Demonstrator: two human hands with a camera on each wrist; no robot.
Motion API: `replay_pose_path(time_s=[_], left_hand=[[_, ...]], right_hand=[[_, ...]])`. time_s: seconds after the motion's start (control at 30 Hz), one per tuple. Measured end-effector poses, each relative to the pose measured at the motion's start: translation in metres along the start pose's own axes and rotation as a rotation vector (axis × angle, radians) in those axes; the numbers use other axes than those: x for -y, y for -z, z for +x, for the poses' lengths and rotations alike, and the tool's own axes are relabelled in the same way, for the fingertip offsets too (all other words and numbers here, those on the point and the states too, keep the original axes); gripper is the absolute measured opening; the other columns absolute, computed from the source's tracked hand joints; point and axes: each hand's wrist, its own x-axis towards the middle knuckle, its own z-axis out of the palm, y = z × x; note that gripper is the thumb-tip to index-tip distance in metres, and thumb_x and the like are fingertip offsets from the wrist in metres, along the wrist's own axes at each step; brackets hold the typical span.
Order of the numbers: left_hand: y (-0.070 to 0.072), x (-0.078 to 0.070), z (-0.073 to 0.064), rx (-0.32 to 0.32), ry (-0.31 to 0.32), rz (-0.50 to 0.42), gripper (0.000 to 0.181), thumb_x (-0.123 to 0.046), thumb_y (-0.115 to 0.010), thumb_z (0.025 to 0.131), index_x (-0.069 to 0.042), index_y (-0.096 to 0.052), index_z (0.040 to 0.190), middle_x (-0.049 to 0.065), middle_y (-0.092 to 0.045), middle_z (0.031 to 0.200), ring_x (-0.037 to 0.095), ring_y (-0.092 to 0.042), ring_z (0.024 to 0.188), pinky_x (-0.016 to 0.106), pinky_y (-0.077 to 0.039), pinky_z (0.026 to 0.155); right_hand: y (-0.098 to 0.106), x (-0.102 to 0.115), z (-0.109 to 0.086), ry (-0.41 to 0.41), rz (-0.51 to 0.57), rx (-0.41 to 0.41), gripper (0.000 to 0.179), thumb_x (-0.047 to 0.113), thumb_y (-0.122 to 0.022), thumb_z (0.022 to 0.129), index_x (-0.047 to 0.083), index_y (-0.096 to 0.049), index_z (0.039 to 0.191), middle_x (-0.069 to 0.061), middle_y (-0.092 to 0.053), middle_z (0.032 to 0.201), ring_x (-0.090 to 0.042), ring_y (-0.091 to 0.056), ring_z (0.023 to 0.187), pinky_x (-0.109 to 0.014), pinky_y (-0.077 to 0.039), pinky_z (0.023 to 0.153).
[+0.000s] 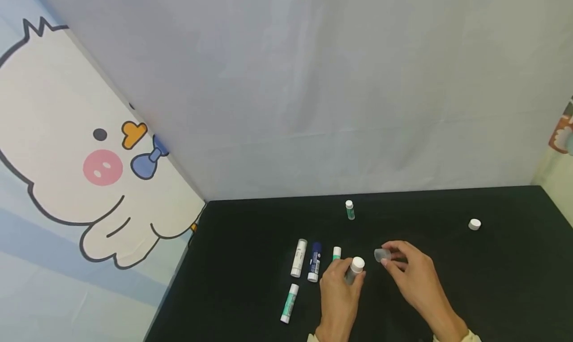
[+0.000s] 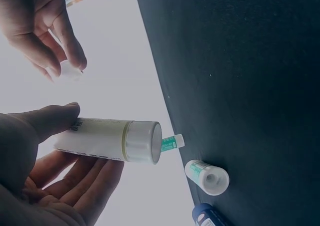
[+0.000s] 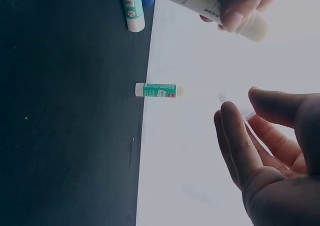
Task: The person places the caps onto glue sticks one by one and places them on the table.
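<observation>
In the head view my left hand (image 1: pixel 337 294) grips a white glue stick (image 1: pixel 356 266) upright above the black table, its bare white end on top. The left wrist view shows thumb and fingers wrapped around its tube (image 2: pixel 110 138). To the right, apart from the stick, my right hand (image 1: pixel 412 267) pinches a translucent cap (image 1: pixel 382 255) between thumb and fingertips. Against the bright background in the right wrist view, the cap is faint and partly hidden by the fingers. Just behind the left hand is a green-and-white glue stick (image 1: pixel 336 253), partly covered by it.
Left of the hands lie a white glue stick (image 1: pixel 299 258), a dark blue one (image 1: pixel 315 262) and a green-and-white one (image 1: pixel 290 303). A small green glue stick (image 1: pixel 350 210) stands near the table's back edge. A short white cylindrical piece (image 1: pixel 474 224) sits at the far right.
</observation>
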Motion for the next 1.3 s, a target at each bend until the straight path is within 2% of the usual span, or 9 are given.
replay_pose_path(time_s=[0.2, 0.47, 0.63, 0.9, 1.3], left_hand=[[0.002, 0.000, 0.000, 0.013, 0.024, -0.004, 0.029, -0.005, -0.096, 0.072, -0.009, -0.080, 0.095, 0.000, -0.074, 0.087, 0.015, -0.074, 0.079, 0.030, -0.058, 0.068], [0.004, 0.001, -0.004, 0.014, 0.022, -0.015, 0.029, -0.003, -0.096, 0.070, -0.008, -0.080, 0.094, 0.000, -0.073, 0.085, 0.014, -0.072, 0.077, 0.029, -0.057, 0.068], [0.005, 0.003, -0.006, 0.022, 0.035, -0.012, 0.028, -0.004, -0.096, 0.070, -0.008, -0.080, 0.093, -0.001, -0.073, 0.084, 0.014, -0.072, 0.076, 0.029, -0.056, 0.067], [0.008, 0.004, -0.009, 0.056, 0.092, -0.001, 0.027, -0.005, -0.096, 0.072, -0.006, -0.081, 0.094, 0.000, -0.074, 0.085, 0.015, -0.073, 0.077, 0.030, -0.057, 0.067], [0.010, 0.007, -0.015, 0.080, 0.124, 0.020, 0.025, -0.006, -0.096, 0.072, -0.006, -0.081, 0.092, 0.000, -0.072, 0.083, 0.016, -0.073, 0.075, 0.028, -0.056, 0.063]], right_hand=[[-0.001, 0.003, 0.002, 0.014, 0.006, 0.002, 0.028, -0.009, -0.078, 0.089, -0.003, -0.070, 0.115, -0.019, -0.072, 0.112, -0.035, -0.074, 0.099, -0.040, -0.062, 0.082], [-0.004, 0.005, 0.001, 0.040, 0.031, 0.015, 0.028, -0.008, -0.078, 0.089, -0.002, -0.071, 0.115, -0.017, -0.072, 0.113, -0.032, -0.074, 0.099, -0.039, -0.062, 0.082], [-0.006, 0.007, 0.000, 0.048, 0.040, 0.045, 0.028, -0.007, -0.079, 0.089, -0.001, -0.072, 0.115, -0.014, -0.073, 0.112, -0.029, -0.074, 0.098, -0.037, -0.063, 0.082], [-0.012, 0.008, -0.005, 0.081, 0.092, 0.105, 0.028, -0.006, -0.080, 0.088, 0.001, -0.072, 0.115, -0.008, -0.073, 0.110, -0.025, -0.073, 0.097, -0.031, -0.062, 0.081], [-0.020, 0.010, -0.008, 0.141, 0.133, 0.156, 0.028, -0.007, -0.081, 0.087, 0.001, -0.072, 0.113, -0.006, -0.073, 0.110, -0.020, -0.073, 0.094, -0.025, -0.061, 0.078]])
